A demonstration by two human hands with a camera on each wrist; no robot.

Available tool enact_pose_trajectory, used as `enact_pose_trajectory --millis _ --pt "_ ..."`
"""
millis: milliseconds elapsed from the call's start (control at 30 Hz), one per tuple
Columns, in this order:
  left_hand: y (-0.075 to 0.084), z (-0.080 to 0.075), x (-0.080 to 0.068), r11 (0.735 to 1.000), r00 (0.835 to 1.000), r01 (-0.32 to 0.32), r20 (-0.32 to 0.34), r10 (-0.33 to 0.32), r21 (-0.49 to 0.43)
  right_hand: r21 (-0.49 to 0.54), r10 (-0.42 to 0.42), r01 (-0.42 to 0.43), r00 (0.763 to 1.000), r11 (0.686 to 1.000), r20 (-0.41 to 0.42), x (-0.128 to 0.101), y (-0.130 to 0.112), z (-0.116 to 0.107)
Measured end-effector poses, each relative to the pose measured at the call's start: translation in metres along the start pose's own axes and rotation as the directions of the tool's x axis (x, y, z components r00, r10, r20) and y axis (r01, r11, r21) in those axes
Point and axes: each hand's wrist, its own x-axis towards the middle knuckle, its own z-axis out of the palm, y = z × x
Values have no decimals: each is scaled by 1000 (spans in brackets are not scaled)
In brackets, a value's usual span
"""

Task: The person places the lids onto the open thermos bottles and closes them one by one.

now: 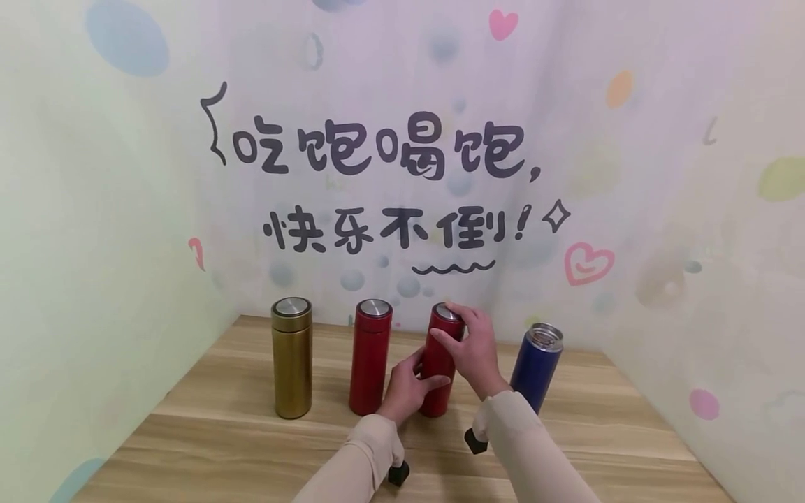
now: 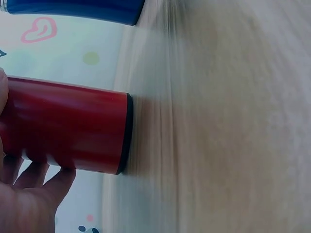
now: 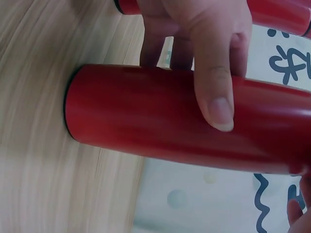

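Note:
My left hand (image 1: 405, 391) grips the lower body of a red vacuum flask (image 1: 438, 360) from its left side, thumb in front and fingers behind. The flask stands upright on the wooden table, its black base showing in the left wrist view. Around the top of the same flask is my right hand (image 1: 476, 349), thumb at the front and fingers over the rim of the silver-topped lid. In the right wrist view, the left thumb lies along the red body (image 3: 160, 116). To the right, a blue flask (image 1: 537, 367) stands without a lid, its metal mouth uncovered and its lower part behind my right sleeve.
Left of my hands, a second red flask (image 1: 370, 363) stands close by, with a gold flask (image 1: 292, 370) farther left, both lidded. Behind the wooden table (image 1: 207, 447) hangs a printed wall (image 1: 402, 63) with black lettering.

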Motion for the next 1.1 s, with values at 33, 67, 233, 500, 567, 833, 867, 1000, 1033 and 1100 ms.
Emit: enact_pose_trajectory --millis 33,67,233,500,567,833,867,1000,1033,1100 --pt "0 0 0 1000 1000 4 0 -4 0 -10 3 -4 1000 1000 -17 -1 -1 1" --pt "0 0 0 1000 1000 6 0 -6 1 -22 6 -6 999 1000 -34 -1 -1 3" --pt "0 1 0 1000 1000 -10 -6 10 10 -101 -14 1 992 995 -129 -2 -5 10" --pt "3 0 -2 1000 1000 3 0 -3 -8 -221 -95 40 964 974 -247 -3 -7 18" --pt "3 0 -1 1000 1000 -2 1 2 -7 -255 -101 38 965 966 -243 -3 -8 18" --pt "4 0 -3 1000 1000 -3 -3 3 -3 -78 30 -33 999 996 -40 3 -8 9" --pt "4 0 -2 1000 1000 -6 -4 6 -5 -10 44 -44 999 999 3 3 -8 7" --pt "1 1 -1 1000 1000 -21 -10 21 -3 196 54 -88 984 977 171 6 -2 -3" --pt "0 1 -1 1000 1000 -20 -10 20 -2 225 48 -95 977 970 207 6 0 -5" --pt "-1 1 -1 1000 1000 -26 -11 26 -1 263 42 -112 965 958 259 7 3 -10"
